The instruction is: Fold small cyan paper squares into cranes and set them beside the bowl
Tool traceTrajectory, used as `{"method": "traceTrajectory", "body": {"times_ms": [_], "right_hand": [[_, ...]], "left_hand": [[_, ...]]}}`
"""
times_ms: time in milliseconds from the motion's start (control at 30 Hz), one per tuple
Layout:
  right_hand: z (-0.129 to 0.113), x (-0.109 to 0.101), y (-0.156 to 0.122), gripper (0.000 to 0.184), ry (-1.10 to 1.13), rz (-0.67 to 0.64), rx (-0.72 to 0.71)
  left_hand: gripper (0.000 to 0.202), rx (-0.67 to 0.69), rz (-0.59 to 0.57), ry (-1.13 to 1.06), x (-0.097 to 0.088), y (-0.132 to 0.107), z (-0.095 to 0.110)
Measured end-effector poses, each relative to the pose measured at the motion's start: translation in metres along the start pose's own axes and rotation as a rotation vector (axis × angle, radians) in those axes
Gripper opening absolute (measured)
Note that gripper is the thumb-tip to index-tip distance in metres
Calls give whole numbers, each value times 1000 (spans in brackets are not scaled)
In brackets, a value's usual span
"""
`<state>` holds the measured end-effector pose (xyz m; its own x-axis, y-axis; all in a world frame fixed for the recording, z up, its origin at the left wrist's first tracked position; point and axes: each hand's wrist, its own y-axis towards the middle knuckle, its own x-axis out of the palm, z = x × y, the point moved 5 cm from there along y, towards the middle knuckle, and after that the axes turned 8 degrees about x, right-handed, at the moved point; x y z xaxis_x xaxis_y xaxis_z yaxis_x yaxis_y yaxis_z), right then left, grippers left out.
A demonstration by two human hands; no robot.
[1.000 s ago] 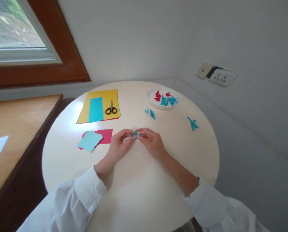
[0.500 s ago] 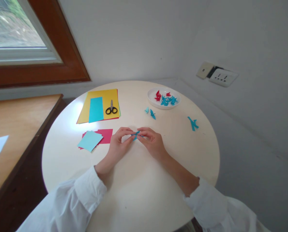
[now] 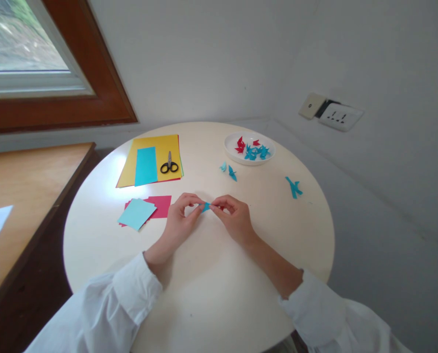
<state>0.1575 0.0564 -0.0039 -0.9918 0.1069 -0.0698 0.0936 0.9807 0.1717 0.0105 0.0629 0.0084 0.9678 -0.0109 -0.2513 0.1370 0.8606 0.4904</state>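
My left hand (image 3: 180, 220) and my right hand (image 3: 233, 218) meet over the middle of the round cream table (image 3: 204, 294). Both pinch a tiny folded blue paper piece (image 3: 205, 207) between their fingertips, just above the tabletop. Most of the piece is hidden by my fingers. White sleeves cover both forearms. To the left of my left hand lie a light blue square (image 3: 137, 214) on red paper (image 3: 162, 206).
Black scissors (image 3: 169, 165) and a blue strip (image 3: 145, 165) rest on yellow sheets (image 3: 160, 147) at the back left. A white dish (image 3: 233, 149) holds several small red and blue folded figures. Loose blue folded figures (image 3: 229, 170) lie near it, another blue figure (image 3: 294, 187) at right. A wooden bench (image 3: 27, 196) stands at left.
The blue piece between my fingers has been turned and pressed smaller; my right fingertips have shifted slightly right. Both hands stay in the same place.
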Motion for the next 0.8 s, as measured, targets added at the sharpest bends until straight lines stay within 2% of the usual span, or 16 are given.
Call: {"method": "traceTrajectory", "body": {"times_ms": [100,200,267,400,567,800], "right_hand": [[2,-1,1,11,77,8,76],[3,-5,4,15,154,72,145],[3,-8,5,17,181,122,167],[3,-9,5,17,179,123,178],[3,-5,3,17,137,51,168],[-5,-2,0,36,-51,-100,-42]], "left_hand": [[13,-26,17,14,-1,0,0],[32,-91,31,8,-1,-1,-1],[37,-139,12,-25,1,-2,-3],[30,-197,-39,-96,7,-5,-7],[16,-168,0,-117,5,-4,-5],[12,-225,-20,-165,3,-1,0]]}}
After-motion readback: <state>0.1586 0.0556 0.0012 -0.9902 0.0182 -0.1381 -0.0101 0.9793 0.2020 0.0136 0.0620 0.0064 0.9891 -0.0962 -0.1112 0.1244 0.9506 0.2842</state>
